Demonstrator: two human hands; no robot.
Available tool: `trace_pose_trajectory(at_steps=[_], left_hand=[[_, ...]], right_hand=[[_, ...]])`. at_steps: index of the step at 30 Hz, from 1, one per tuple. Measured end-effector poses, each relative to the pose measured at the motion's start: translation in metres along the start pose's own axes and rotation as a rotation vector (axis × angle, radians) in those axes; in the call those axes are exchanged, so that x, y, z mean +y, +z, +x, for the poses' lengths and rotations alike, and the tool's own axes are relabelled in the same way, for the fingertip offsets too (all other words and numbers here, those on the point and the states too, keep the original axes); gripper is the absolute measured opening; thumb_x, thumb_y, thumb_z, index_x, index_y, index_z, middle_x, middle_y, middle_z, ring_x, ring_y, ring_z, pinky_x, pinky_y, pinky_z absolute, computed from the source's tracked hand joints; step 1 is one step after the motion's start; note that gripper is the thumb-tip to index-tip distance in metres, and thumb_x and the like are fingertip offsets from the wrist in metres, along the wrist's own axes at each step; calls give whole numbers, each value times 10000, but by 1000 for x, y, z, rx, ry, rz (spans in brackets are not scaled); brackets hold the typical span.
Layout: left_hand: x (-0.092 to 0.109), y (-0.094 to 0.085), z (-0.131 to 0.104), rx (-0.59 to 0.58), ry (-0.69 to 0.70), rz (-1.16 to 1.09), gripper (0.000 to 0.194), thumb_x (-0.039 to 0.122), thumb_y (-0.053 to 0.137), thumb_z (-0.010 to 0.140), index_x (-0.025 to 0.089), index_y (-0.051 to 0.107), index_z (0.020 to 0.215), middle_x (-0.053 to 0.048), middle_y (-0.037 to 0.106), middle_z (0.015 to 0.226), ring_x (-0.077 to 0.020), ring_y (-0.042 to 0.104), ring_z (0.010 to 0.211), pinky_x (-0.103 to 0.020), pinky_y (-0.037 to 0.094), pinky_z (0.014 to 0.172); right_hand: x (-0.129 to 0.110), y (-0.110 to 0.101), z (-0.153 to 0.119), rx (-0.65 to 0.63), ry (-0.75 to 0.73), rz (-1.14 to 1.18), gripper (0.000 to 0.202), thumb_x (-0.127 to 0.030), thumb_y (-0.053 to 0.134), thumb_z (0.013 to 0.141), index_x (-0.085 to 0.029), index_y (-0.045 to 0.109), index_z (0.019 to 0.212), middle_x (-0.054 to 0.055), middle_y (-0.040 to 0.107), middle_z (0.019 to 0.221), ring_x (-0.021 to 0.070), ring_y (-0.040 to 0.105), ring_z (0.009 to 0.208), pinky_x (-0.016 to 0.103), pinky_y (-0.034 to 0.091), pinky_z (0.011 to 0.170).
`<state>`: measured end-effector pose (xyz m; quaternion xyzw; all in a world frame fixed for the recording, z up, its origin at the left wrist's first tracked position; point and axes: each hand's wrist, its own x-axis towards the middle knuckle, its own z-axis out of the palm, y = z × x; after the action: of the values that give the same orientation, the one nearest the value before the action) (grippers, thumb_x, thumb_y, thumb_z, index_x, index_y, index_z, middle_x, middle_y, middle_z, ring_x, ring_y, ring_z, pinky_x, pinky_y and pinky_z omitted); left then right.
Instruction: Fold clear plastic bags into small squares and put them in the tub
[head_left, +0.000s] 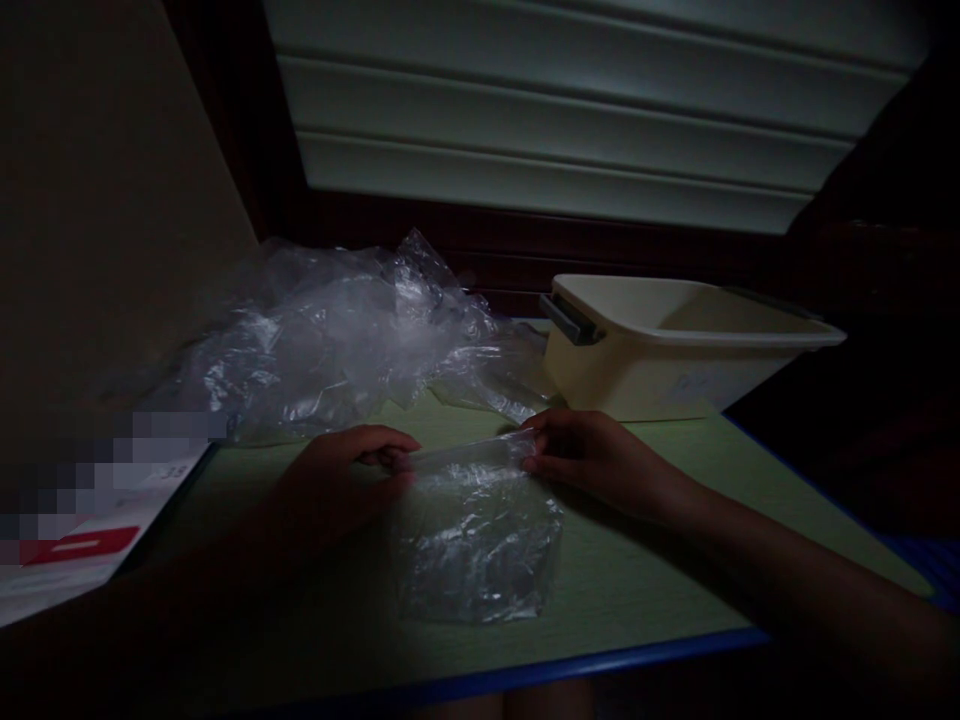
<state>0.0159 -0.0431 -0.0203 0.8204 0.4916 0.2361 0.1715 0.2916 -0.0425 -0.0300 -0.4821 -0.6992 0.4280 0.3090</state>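
A clear plastic bag (pixel 480 540) hangs flat over the table, its top edge stretched between my two hands. My left hand (pixel 352 470) pinches the upper left corner between thumb and fingers. At the upper right corner, my right hand (pixel 592 458) grips the edge the same way. The bag looks wrinkled and shiny, and I see nothing inside it. Just beyond my hands lies a large heap of crumpled clear plastic bags (pixel 322 335).
A cream plastic bin (pixel 622 375) with a dark handle stands at the back right of the green table (pixel 637 600), which has a blue edge. Behind is a slatted shutter (pixel 540 130). A white and red printed sheet (pixel 82 545) lies at the left.
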Motion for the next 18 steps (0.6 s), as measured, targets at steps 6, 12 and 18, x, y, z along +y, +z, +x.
trace_pose_trajectory(at_steps=[6,12,18], left_hand=[[0,1,2,9,16,-55,231,357,495,748,196,656,783,-33,709,789,-193,663,724,-293,539,728],[0,3,0,3,40,-53,236,351,512,747,192,658,844,-41,708,835,-196,665,767,-301,537,766],[-2,2,0,-28,56,-33,237,348,516,752,204,657,876,-31,710,869,-200,662,803,-314,533,794]], right_hand=[[-1,-1,0,-60,26,53,283,-298,733,725,-154,648,953,8,639,767,162,623,716,307,503,687],[0,-2,0,-56,12,-51,160,-231,669,767,-147,657,903,25,649,765,167,614,713,304,482,673],[2,-1,-2,-38,27,-67,138,-281,658,786,-154,653,839,41,669,772,173,614,706,297,464,650]])
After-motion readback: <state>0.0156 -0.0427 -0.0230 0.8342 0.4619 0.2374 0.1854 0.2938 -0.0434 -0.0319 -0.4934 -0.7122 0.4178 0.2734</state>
